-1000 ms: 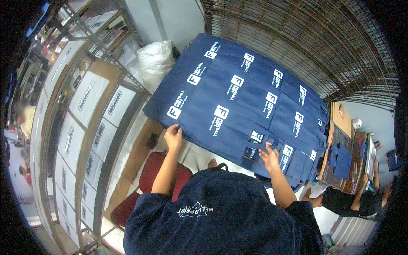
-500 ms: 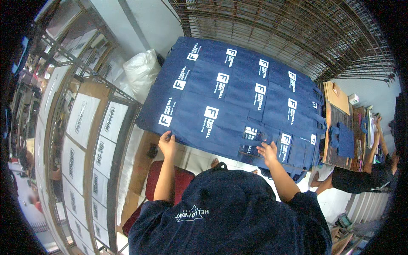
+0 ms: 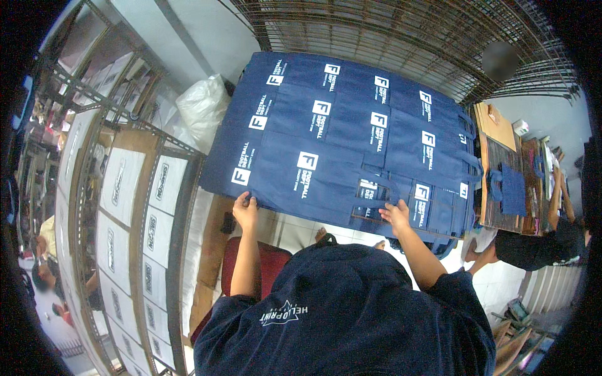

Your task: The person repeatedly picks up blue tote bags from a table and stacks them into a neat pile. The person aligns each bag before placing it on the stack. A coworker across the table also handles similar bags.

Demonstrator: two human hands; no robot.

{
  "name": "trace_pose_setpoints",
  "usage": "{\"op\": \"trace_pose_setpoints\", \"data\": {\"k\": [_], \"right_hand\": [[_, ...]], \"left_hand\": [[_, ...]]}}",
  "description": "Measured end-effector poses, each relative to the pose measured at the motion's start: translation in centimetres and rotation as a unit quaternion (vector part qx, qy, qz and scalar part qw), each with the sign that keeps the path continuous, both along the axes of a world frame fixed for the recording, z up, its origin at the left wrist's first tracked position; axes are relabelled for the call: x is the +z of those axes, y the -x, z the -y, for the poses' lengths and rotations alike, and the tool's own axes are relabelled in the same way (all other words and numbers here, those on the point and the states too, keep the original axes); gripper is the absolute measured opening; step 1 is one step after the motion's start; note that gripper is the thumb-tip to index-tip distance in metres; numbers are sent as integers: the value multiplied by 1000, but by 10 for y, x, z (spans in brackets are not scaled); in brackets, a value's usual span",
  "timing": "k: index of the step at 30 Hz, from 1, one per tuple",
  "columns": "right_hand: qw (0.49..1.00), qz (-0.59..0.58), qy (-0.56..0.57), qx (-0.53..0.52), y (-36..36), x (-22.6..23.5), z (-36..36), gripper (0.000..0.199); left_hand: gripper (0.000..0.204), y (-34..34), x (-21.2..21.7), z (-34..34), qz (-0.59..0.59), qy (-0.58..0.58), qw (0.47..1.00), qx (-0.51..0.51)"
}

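Navy blue tote bags with white printed marks lie overlapping in rows before me. The nearest tote bag [image 3: 285, 185] lies along the front edge, its body to the left and its looped handle [image 3: 384, 197] to the right. At its lower left corner is my left hand [image 3: 245, 211], closed with thumb and fingers on the cloth edge. My right hand [image 3: 396, 218] is at the handle end, with fingertips closed against the strap. A white print on another bag [image 3: 370, 183] shows through the handle gap.
To the left stands a metal shelf rack [image 3: 135, 119] with white-fronted boxes [image 3: 116, 182]. A white plastic sack [image 3: 202, 106] sits behind it. Wire racks [image 3: 389, 31] rise at the back. On the right, a person [image 3: 533, 244] works by a wooden table [image 3: 501, 213]. A red chair [image 3: 229, 266] is near me.
My right hand has come in against the strap, its fingers closer together. The handle end of the nearest bag has shifted slightly. My left hand stays at the corner. The whole view has tilted a little.
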State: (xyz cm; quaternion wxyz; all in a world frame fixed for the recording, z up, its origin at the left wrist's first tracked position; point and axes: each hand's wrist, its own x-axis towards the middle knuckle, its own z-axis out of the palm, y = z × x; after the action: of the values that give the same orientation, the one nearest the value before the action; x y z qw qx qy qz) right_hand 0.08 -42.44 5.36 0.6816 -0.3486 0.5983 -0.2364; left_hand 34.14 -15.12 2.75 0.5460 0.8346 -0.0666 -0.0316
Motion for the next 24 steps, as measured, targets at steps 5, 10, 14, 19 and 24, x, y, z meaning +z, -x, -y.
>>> {"op": "trace_pose_setpoints", "data": {"k": [5,10,14,19,24], "right_hand": [[1000,6,-6,24,4,-8,4,77],[994,-99,28,49,3,7,1,55],[933,-227,274,53,51,-41,21,44],[934,-194,288,-83,91,-31,40,41],[931,-206,244,-178,137,32,51,35]], "left_hand": [[28,1,6,0,-15,-14,1000,1],[28,3,-4,-11,74,-52,995,37],[36,11,-4,-12,110,-37,990,85],[47,55,-35,-40,144,-132,976,99],[51,120,-132,-86,-145,-284,946,-60]]}}
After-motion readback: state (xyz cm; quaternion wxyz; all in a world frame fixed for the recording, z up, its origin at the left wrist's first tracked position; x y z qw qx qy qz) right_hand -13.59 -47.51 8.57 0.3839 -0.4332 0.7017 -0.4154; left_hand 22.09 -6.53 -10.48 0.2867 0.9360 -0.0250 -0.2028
